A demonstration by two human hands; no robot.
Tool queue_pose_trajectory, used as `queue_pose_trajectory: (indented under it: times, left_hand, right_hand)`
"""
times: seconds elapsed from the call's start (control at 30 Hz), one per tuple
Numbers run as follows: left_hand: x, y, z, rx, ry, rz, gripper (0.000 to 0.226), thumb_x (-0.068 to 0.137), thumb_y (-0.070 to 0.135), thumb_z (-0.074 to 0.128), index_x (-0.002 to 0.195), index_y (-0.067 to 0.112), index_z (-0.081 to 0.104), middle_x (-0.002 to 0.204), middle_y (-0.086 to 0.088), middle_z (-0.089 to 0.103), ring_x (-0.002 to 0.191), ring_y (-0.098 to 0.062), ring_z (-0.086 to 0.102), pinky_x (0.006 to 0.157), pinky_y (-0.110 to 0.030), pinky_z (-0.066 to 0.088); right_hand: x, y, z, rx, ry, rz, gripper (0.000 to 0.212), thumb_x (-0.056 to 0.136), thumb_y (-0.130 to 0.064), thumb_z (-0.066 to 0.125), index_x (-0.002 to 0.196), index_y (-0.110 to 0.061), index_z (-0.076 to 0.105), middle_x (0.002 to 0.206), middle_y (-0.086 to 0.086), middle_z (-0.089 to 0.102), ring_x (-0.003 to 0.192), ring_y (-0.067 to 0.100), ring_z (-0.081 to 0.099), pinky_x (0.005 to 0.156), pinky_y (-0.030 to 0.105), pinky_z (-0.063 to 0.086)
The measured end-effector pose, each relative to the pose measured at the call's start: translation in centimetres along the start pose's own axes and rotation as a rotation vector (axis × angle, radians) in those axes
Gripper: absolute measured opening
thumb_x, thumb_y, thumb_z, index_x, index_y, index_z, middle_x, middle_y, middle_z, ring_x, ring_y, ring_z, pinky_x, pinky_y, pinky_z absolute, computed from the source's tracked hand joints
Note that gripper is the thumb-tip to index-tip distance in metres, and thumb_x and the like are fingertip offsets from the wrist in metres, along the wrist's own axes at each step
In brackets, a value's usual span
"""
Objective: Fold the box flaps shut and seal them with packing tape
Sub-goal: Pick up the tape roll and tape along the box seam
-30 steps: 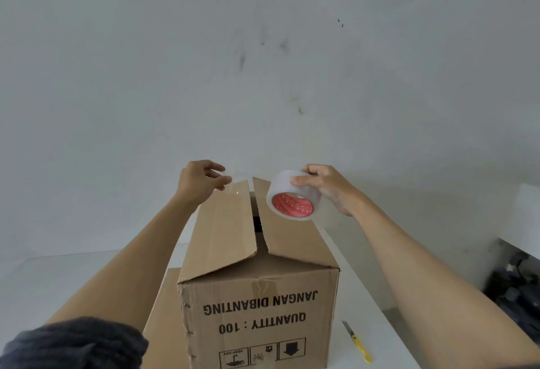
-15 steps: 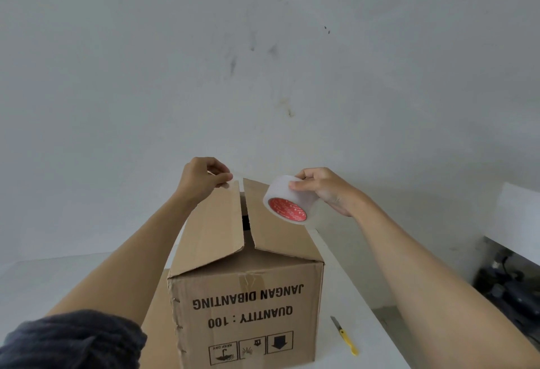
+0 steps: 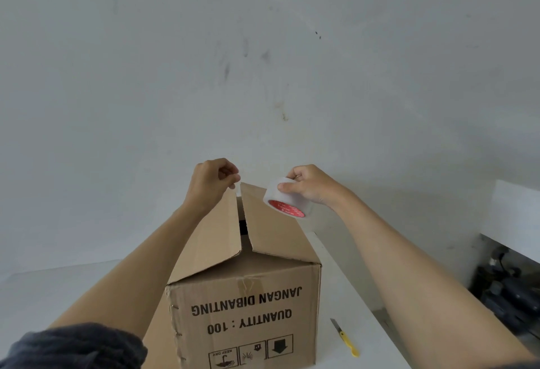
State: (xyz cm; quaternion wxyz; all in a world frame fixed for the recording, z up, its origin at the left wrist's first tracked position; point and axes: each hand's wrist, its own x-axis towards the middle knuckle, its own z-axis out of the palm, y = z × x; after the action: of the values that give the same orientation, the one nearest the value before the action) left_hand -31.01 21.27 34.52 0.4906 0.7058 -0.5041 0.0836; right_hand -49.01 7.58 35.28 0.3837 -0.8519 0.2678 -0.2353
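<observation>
The cardboard box (image 3: 245,304) stands on the white table (image 3: 344,289) below both our hands, its two top flaps (image 3: 217,231) folded down but slightly raised, a narrow gap between them. Our left hand (image 3: 211,183) pinches the free end of the tape (image 3: 238,188) at the far end of that seam. Our right hand (image 3: 309,186) grips the tape roll (image 3: 285,200), just right of the left hand, over the right flap. A yellow utility knife (image 3: 346,339) lies well below the right hand.
</observation>
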Motion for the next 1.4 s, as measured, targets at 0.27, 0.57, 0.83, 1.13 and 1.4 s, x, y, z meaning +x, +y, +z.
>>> queue_pose_trajectory:
  times: [0.27, 0.57, 0.83, 1.13, 1.4]
  left_hand:
    - [0.5, -0.4, -2.4, -0.064, 0.073, -0.004, 0.003, 0.083, 0.004, 0.069, 0.085, 0.006, 0.067, 0.069, -0.006, 0.067, 0.054, 0.003, 0.060, 0.053, -0.005, 0.041]
    - [0.9, -0.7, -2.5, -0.053, 0.029, 0.002, 0.006, 0.083, 0.006, 0.070, 0.088, 0.002, 0.069, 0.069, -0.007, 0.069, 0.059, -0.003, 0.063, 0.058, -0.005, 0.044]
    - [0.0, -2.9, -2.7, -0.098, 0.037, -0.114, 0.006, 0.083, 0.008, 0.070, 0.088, 0.004, 0.068, 0.077, -0.008, 0.070, 0.059, -0.003, 0.065, 0.060, -0.005, 0.047]
    - [0.0, -5.3, -4.2, -0.157, 0.009, -0.300, 0.012, 0.081, 0.004, 0.072, 0.091, -0.002, 0.068, 0.079, -0.014, 0.068, 0.052, -0.001, 0.064, 0.062, -0.012, 0.050]
    - [0.4, -3.6, -2.8, -0.161, -0.047, -0.268, 0.010, 0.081, 0.004, 0.071, 0.090, 0.000, 0.069, 0.080, -0.011, 0.068, 0.051, 0.001, 0.063, 0.054, -0.004, 0.047]
  right_hand:
    - [1.0, 1.6, -0.3, -0.233, 0.043, 0.056, 0.035, 0.082, -0.030, 0.066, 0.092, 0.003, 0.060, 0.087, 0.011, 0.058, 0.076, 0.019, 0.050, 0.068, 0.032, 0.037]
    - [1.5, 3.0, 0.1, -0.395, 0.158, 0.149, 0.036, 0.078, -0.034, 0.065, 0.064, -0.010, 0.041, 0.063, 0.002, 0.042, 0.056, 0.019, 0.040, 0.053, 0.028, 0.029]
    - [0.9, 3.9, -0.9, -0.224, 0.111, 0.232, 0.051, 0.071, -0.061, 0.070, 0.059, -0.018, 0.047, 0.065, 0.000, 0.053, 0.067, 0.020, 0.052, 0.068, 0.031, 0.036]
    - [-1.2, 5.1, -2.3, 0.339, -0.289, 0.287, 0.034, 0.066, -0.037, 0.071, 0.094, -0.021, 0.064, 0.095, -0.003, 0.065, 0.091, 0.015, 0.058, 0.085, 0.031, 0.040]
    - [-3.8, 6.6, -2.5, 0.157, -0.206, 0.295, 0.050, 0.070, -0.009, 0.080, 0.113, -0.013, 0.055, 0.113, 0.006, 0.063, 0.106, 0.023, 0.059, 0.084, 0.033, 0.047]
